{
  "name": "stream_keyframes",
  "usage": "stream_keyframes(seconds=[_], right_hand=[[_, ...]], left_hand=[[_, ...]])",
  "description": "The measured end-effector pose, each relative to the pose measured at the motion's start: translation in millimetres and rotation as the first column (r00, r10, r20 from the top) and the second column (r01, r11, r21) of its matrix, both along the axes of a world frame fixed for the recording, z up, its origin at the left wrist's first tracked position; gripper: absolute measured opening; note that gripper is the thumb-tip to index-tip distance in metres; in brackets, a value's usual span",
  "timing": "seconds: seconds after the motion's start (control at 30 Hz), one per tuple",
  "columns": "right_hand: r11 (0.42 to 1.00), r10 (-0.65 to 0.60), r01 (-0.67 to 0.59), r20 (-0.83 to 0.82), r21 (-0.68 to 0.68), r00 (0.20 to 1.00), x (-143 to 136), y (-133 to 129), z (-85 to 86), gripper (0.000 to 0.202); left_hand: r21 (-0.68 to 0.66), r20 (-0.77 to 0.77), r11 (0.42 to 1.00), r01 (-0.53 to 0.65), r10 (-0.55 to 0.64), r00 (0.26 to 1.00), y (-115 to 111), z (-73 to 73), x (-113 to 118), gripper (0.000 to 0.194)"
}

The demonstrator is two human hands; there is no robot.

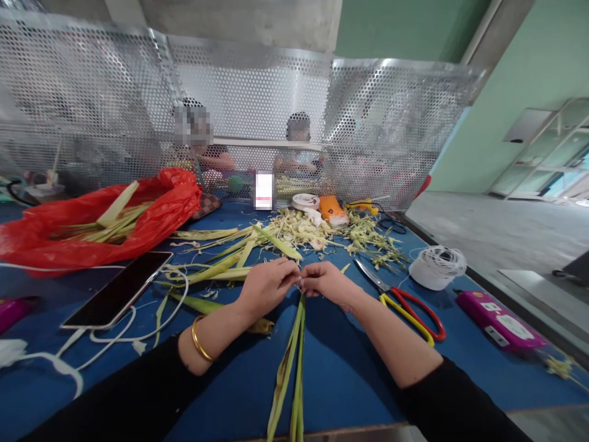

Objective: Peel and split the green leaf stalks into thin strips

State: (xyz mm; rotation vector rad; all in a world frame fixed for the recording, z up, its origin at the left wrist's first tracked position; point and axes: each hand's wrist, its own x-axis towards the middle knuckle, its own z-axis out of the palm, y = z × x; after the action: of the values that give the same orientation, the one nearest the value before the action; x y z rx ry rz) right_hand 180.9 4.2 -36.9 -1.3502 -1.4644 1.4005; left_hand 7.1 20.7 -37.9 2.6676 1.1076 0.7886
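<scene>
Left hand [271, 282] and right hand [327, 282] meet, fingertips pinched on the top end of green leaf strips [298, 368]; exact finger placement partly hidden. Reference is the scissors [389, 291]: strips sit left of them, trailing to the near edge of the tabletop [350, 374]. White cord roll [432, 276] right of scissors, purple pack [483, 314] farther right. Phone [122, 288] well left.

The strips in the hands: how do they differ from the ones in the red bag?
The held strips are few; the bagged strips form a heap. The left hand and right hand meet at the held strips' far ends; neither touches the bagged strips. The held strips look mostly green; the bagged strips include a broad, paler piece. Both are long and leaf-like.
</scene>
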Motion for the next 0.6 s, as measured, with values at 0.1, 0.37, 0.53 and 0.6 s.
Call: stream_keyframes(seconds=[0.1,0.37,0.53,0.6], right_hand=[[1.0,-0.011,0.011,0.018,-0.011,1.0,-0.1,0.2,-0.3,0.006],[0.999,0.037,-0.036,-0.008,0.01,0.999,-2.4,-0.7,-1.0,0.005],[1.0,-0.01,0.009,0.045,0.015,0.999,1.9,2.8,-6.3,0.01],[1.0,-0.006,0.003,0.087,0.03,0.996,5.0,4.0,-7.5,0.01]], left_hand=[[-0.048,0.031,0.999,0.0,0.001,1.0,0.8,0.5,0.7,0.015],[-0.031,0.015,0.999,-0.022,0.022,1.0,-1.9,2.3,1.7,0.013],[-0.063,0.029,0.997,0.037,-0.035,0.999,1.2,2.1,0.5,0.016],[-0.072,0.025,0.995,0.067,-0.066,0.998,3.5,1.7,-0.3,0.018]])
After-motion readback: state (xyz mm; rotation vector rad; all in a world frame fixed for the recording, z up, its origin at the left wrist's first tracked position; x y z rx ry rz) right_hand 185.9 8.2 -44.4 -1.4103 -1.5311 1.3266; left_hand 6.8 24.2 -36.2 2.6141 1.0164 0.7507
